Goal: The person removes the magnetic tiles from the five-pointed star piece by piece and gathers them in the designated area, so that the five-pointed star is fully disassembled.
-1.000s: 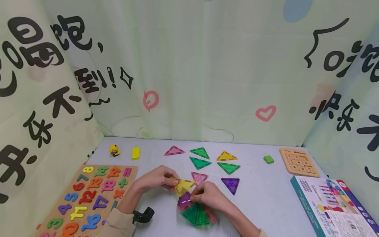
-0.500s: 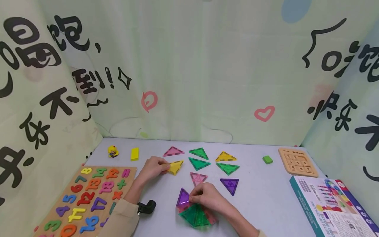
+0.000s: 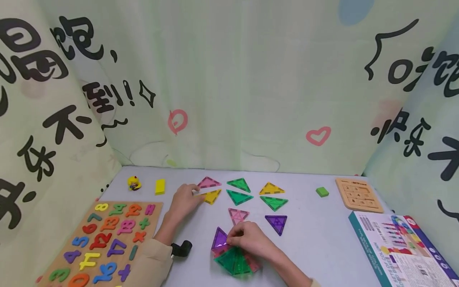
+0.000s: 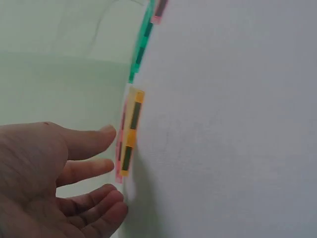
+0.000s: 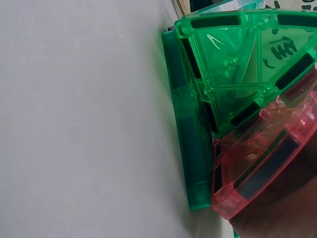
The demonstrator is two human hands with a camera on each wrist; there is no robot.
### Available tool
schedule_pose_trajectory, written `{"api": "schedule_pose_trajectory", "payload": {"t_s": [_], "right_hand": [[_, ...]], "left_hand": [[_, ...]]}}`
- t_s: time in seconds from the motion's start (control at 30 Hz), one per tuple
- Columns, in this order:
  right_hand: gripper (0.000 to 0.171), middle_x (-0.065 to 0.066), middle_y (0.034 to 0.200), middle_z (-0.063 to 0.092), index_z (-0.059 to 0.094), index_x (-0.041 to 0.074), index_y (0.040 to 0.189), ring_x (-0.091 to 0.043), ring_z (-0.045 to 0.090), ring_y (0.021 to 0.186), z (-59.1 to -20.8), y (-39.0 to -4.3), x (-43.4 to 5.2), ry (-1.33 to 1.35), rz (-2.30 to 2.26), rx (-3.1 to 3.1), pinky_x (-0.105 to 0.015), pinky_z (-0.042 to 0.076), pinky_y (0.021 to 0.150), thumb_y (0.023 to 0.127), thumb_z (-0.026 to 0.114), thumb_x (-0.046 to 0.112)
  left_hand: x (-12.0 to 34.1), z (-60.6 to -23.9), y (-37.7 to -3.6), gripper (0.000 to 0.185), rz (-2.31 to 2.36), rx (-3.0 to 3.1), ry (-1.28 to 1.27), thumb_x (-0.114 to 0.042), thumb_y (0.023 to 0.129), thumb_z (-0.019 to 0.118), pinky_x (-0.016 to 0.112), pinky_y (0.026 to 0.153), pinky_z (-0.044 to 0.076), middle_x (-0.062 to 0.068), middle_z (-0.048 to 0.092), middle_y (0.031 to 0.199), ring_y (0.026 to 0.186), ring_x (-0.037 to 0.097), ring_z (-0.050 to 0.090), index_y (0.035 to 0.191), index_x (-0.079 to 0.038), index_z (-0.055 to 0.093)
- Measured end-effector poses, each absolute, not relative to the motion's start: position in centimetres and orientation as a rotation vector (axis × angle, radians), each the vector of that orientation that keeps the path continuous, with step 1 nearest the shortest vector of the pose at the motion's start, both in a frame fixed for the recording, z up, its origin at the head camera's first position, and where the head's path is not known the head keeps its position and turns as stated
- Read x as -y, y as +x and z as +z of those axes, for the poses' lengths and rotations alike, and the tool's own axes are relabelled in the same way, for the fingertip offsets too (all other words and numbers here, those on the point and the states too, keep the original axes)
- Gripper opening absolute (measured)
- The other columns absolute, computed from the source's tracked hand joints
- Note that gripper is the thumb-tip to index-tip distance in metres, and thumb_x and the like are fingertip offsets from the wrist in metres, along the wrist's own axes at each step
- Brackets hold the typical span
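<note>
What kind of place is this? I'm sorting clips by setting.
Likely a children's play or learning corner. On the grey table lie translucent triangle tiles, a wooden number puzzle and a toy box, with cartoon-printed curtains hung around.

Soft, even light, faint shadows; the head view bends at its edges, and both wrist views look slightly blurred.

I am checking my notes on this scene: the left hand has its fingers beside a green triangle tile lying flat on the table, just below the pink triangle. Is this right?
Not quite: the triangle tile beside the left hand is yellow, not green. The rest stands: it lies flat on the table, just below the pink triangle. The head view shows the colour clearly, and the left wrist view shows its orange-yellow edge near the fingers.
</note>
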State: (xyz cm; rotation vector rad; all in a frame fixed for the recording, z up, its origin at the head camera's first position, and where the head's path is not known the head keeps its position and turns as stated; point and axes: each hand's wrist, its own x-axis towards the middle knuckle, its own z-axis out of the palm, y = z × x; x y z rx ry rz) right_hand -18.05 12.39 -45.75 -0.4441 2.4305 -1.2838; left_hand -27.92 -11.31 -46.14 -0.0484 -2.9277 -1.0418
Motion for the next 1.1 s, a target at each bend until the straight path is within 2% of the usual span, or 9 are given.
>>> {"api": "schedule_pose_trajectory", "payload": {"t_s": [0.13,0.33,0.5,0.67,0.87,1.1], "right_hand": [[0.01,0.003,0.082,0.069,0.076,0.011,0.09,-0.014,0.057,0.081,-45.6,-17.9,-12.4,-0.457,-1.28,-2.43,-0.024,0.048,0.069,0.091,0.071,0.02],[0.011,0.003,0.082,0.069,0.076,0.01,0.091,-0.011,0.056,0.08,-45.4,-17.9,-12.6,-0.494,-1.278,-2.42,-0.023,0.047,0.07,0.091,0.071,0.02],[0.01,0.004,0.082,0.07,0.075,0.011,0.091,-0.011,0.058,0.08,-45.6,-18.0,-12.8,-0.503,-1.281,-2.403,-0.023,0.048,0.07,0.091,0.07,0.02],[0.009,0.003,0.083,0.07,0.075,0.011,0.09,-0.013,0.057,0.081,-45.8,-18.1,-12.7,-0.504,-1.298,-2.368,-0.024,0.048,0.072,0.091,0.07,0.019],[0.008,0.003,0.082,0.069,0.075,0.011,0.09,-0.014,0.057,0.081,-45.8,-18.1,-12.7,-0.497,-1.305,-2.37,-0.024,0.047,0.071,0.091,0.071,0.018],[0.007,0.003,0.081,0.068,0.075,0.013,0.089,-0.013,0.056,0.08,-45.8,-18.0,-12.7,-0.503,-1.308,-2.38,-0.023,0.046,0.07,0.09,0.071,0.019]], "left_hand": [[11.5,-45.6,-26.2,0.03,-1.055,2.944,-0.082,-0.024,0.089,0.074,0.033,0.07,0.046,0.01,0.061,0.097,0.083,0.021,0.051,0.113,-0.006,0.07],[10.7,-45.6,-23.4,0.017,-1.185,3.042,-0.241,-0.026,0.088,0.076,0.027,0.063,0.044,0.002,0.058,0.082,0.076,0.017,0.051,0.099,-0.014,0.071],[9.5,-45.3,-21.6,0.027,-1.207,3.165,-0.61,-0.03,0.084,0.08,0.029,0.069,0.044,0.001,0.058,0.09,0.084,0.017,0.05,0.106,-0.016,0.074],[8.7,-44.5,-20.3,0.038,-1.059,3.242,-0.809,-0.028,0.078,0.085,0.025,0.074,0.042,-0.003,0.056,0.098,0.09,0.013,0.047,0.114,-0.018,0.074],[8.8,-44.8,-20.0,0.033,-1.02,3.202,-0.885,-0.024,0.077,0.086,0.023,0.081,0.044,-0.007,0.056,0.102,0.095,0.01,0.048,0.108,-0.02,0.077],[8.9,-45.6,-20.3,0.025,-1.066,3.165,-0.901,-0.018,0.077,0.086,0.021,0.079,0.045,-0.008,0.056,0.095,0.089,0.009,0.049,0.098,-0.021,0.073]]}}
